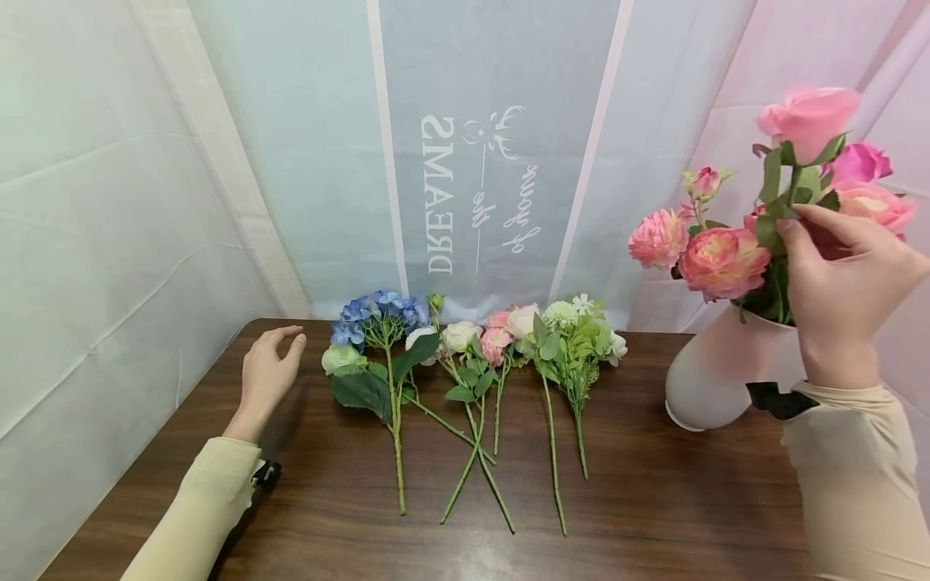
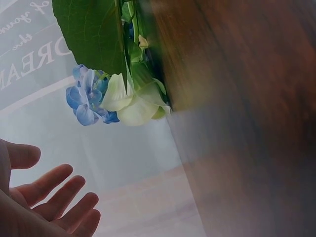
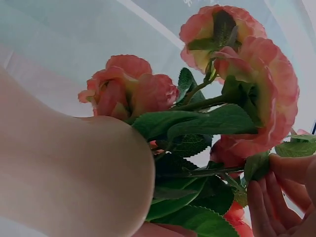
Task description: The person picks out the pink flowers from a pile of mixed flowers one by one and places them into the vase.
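Note:
At the right, my right hand [image 1: 846, 282] pinches the leafy stem of a pink rose [image 1: 810, 121] between thumb and fingertips, above a white vase [image 1: 712, 375]. The vase tilts and holds several pink peonies [image 1: 722, 262]. In the right wrist view, the fingertips of my right hand [image 3: 281, 197] touch a green leaf beyond the vase's mouth [image 3: 143, 173]. My left hand [image 1: 267, 371] holds nothing over the table's left side, fingers loosely bent. Nearest to it are a blue hydrangea [image 1: 378, 313] and a pale green rose [image 2: 136, 101].
Across the brown wooden table [image 1: 639, 516] lie several cut stems, among them white roses [image 1: 461, 335], a pink flower [image 1: 496, 343] and a green spray [image 1: 577, 355]. A printed curtain [image 1: 494, 64] hangs behind. White cloth [image 1: 109, 202] borders the left side.

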Demonstrator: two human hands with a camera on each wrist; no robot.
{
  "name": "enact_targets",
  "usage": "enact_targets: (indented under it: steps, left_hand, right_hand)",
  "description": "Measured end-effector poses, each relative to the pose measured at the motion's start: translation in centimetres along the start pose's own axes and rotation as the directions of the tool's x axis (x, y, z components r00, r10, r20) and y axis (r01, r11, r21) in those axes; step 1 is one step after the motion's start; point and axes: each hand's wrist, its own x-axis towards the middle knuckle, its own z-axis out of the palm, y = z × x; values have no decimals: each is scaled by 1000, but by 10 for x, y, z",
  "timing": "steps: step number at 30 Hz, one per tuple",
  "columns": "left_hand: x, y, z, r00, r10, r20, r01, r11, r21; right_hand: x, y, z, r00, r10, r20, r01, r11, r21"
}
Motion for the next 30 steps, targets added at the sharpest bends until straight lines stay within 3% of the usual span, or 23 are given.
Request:
enact_targets:
  steps: [5, 11, 20, 30]
  left_hand:
    - [0, 0, 1, 1000, 2, 1, -2, 1000, -4]
    - [0, -1, 1, 1000, 1, -2, -1, 1000, 1]
    - [-2, -1, 2, 1000, 0, 2, 0, 1000, 7]
    - [-2, -2, 0, 1000, 3, -10, -3, 1000, 2]
  right_hand:
    - [-1, 5, 1, 1000, 22, -12, -23, 997, -68]
    - [-12, 25, -1, 997, 64, 38, -56, 982, -182]
    - [-13, 34, -3, 995, 84, 56, -73, 980, -184]
    - [-17, 38, -4, 996, 53, 70, -40, 982, -182]
